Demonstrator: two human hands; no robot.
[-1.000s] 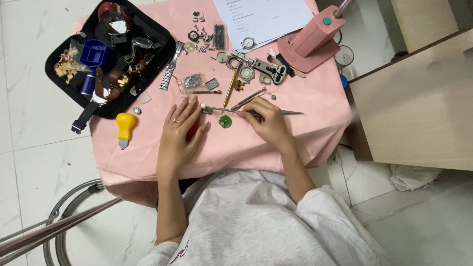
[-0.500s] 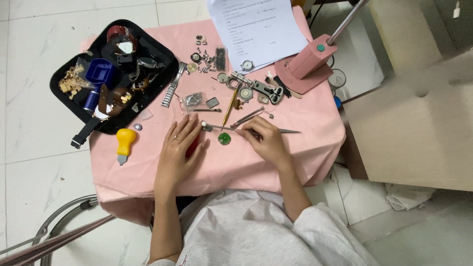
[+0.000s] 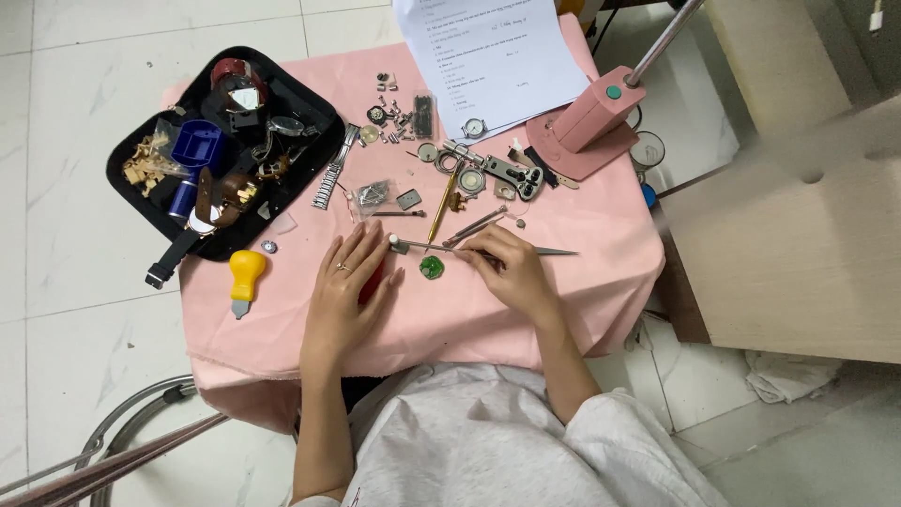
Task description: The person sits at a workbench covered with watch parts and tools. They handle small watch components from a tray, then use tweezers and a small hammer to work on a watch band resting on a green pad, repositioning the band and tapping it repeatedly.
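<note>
Now the left hand lies flat, fingers spread, over a red object on the pink cloth, while the right hand pinches steel tweezers just beside the small green disc.

Beyond my fingers, at the table's far edge, lies a white printed sheet; nearer them, a small clear packet.

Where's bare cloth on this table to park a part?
Free: the near strip of pink cloth between the hands and the table edge, and the right side beyond the tweezers. Crowded: the black tray and the parts scattered toward the paper sheet.
</note>
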